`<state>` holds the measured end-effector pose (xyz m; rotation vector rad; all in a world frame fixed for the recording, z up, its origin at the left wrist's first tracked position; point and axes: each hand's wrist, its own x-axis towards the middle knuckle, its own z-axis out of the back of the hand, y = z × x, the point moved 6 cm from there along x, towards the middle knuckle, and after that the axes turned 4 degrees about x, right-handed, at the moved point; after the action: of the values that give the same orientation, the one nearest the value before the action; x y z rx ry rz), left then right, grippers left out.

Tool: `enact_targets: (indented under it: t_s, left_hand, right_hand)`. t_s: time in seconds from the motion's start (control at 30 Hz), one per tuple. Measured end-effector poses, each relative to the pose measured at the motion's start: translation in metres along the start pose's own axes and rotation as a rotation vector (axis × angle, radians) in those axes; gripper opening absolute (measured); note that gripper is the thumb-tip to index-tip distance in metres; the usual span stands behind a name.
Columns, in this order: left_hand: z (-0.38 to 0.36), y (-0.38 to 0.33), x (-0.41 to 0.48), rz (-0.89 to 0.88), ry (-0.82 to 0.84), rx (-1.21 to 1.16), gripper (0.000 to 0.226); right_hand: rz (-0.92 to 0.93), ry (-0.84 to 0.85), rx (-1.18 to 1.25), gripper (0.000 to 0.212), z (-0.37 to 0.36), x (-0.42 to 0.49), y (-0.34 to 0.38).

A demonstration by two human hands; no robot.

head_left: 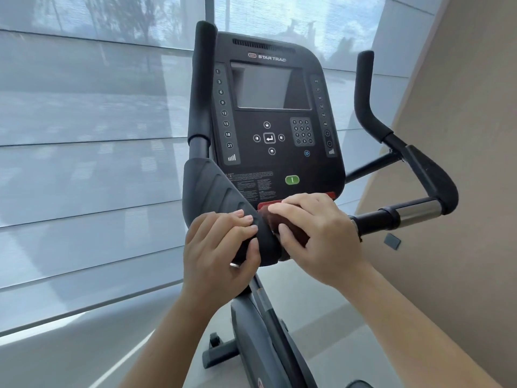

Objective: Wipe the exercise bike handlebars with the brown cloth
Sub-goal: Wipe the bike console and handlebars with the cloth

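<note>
Two hands meet at the lower middle of the handlebars [372, 219], just below the console [274, 116]. Your left hand [221, 247] grips the near end of the black ribbed pad [207, 191]: its fingers [243, 219] curl over the top and the thumb presses the near face. Your right hand [319, 239] holds the brown cloth [293, 232] against the bar just right of that pad. Its fingers bend over the cloth and the thumb pins it from the near side, so only a small dark-brown patch shows between thumb and forefinger. The two hands lie just beside each other; whether they touch cannot be told.

Right of your right hand the bar runs on bare, through a chrome sleeve [419, 212], to a second black pad [433, 177]. Two upright grips rise on either side of the console, one at the left [202, 79] and one at the right [363, 93]. A green button [292, 179] sits low on the console, its screen dark. A pale window blind [84, 135] fills the background, with a beige wall [461, 135] at the right.
</note>
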<state>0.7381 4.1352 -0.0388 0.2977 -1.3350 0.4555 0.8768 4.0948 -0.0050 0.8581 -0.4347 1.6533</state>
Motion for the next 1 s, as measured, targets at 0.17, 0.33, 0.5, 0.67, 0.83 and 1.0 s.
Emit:
enact_targets:
  t_s: [0.17, 0.33, 0.5, 0.67, 0.83, 1.0]
  left_hand:
    - [0.000, 0.001, 0.000, 0.008, 0.006, -0.029, 0.021]
    - [0.000, 0.003, -0.002, -0.019, -0.018, -0.032, 0.026]
    - [-0.002, 0.002, -0.001, -0.018, -0.074, -0.021, 0.032]
    - [0.000, 0.001, -0.001, -0.027, -0.106, -0.008, 0.026]
    - [-0.001, -0.002, 0.001, -0.031, -0.131, 0.029, 0.023]
    - [-0.001, -0.002, 0.002, -0.050, -0.103, 0.020, 0.023]
  right_hand:
    - [-0.152, -0.059, -0.080, 0.035, 0.020, -0.008, -0.044]
    - [-0.115, -0.188, -0.074, 0.029, 0.005, -0.009, -0.011]
    - [0.001, -0.297, -0.035, 0.027, -0.005, -0.012, 0.008]
    - [-0.101, -0.580, -0.143, 0.028, 0.007, -0.036, -0.037]
    - [-0.201, -0.945, -0.059, 0.028, -0.020, -0.056, -0.018]
    - [-0.058, -1.030, -0.018, 0.026, -0.049, -0.058, 0.017]
